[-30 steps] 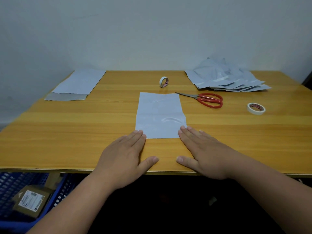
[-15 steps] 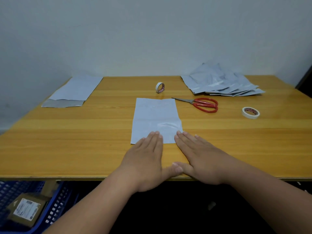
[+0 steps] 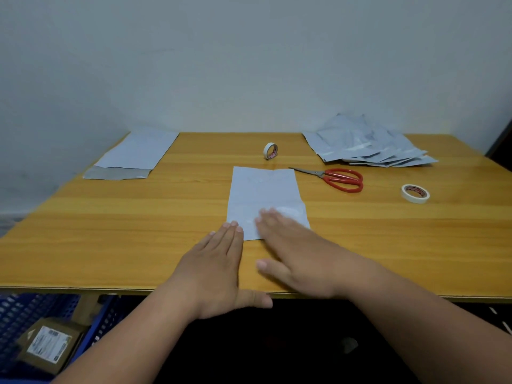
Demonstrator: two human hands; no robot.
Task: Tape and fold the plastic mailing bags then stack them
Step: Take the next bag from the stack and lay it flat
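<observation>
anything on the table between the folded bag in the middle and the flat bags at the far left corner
Nothing visible: bare wooden table lies between the folded white plastic mailing bag and the flat white bags at the far left.

Left hand [image 3: 219,268] and right hand [image 3: 297,254] lie flat, fingers straight.

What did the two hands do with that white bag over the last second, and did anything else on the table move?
The right hand slid forward onto the folded bag and now lies flat over its near right part, blurred. The left hand shifted inward from the near left corner; its fingertips touch the near edge. Nothing was picked up. The scissors, both tape rolls and the two bag piles stayed put.
</observation>
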